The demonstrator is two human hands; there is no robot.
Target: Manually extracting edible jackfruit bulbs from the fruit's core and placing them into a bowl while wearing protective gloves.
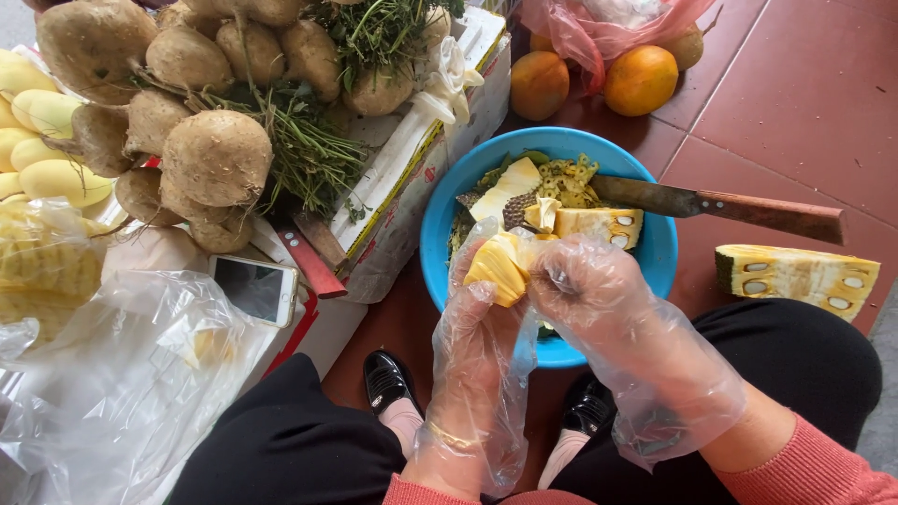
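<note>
Jackfruit pod [496, 269]: yellow, held over the near rim of the blue bowl [440, 245]. Left hand [482, 346], in a loose clear plastic glove, grasps the pod from below; fingers [472, 295] curl up around it. Right hand [599, 299], also gloved, meets the pod from the right; its fingers [559, 278] are clenched on the pod's right edge. Both hands touch the pod and each other.

Beyond the fingers, in the bowl: a jackfruit wedge [601, 224] with pale seeds showing, a white core piece [505, 187], yellow-green scraps [566, 178]. A knife [720, 208] lies across the far right rim of the bowl, blade over the contents, wooden handle pointing right over the floor.

Right of the fingers, apart from the bowl: a second wedge [800, 278] lies on the red tiled floor [804, 93]. Farther beyond: two oranges [589, 82] beside a pink bag [599, 28].

Left of the fingers: a white box [412, 187] touches the bowl and carries a heap of tan round roots [217, 154] with green stems [309, 150]. Nearer on the left: a phone [254, 288], screen dark, lies flat next to clear bags [122, 383]. Far left: peeled yellow pods [47, 140].

Below the fingers: black trousers [290, 440], two black shoes [388, 379] on the floor, pink sleeves [804, 468] at the wrists.
</note>
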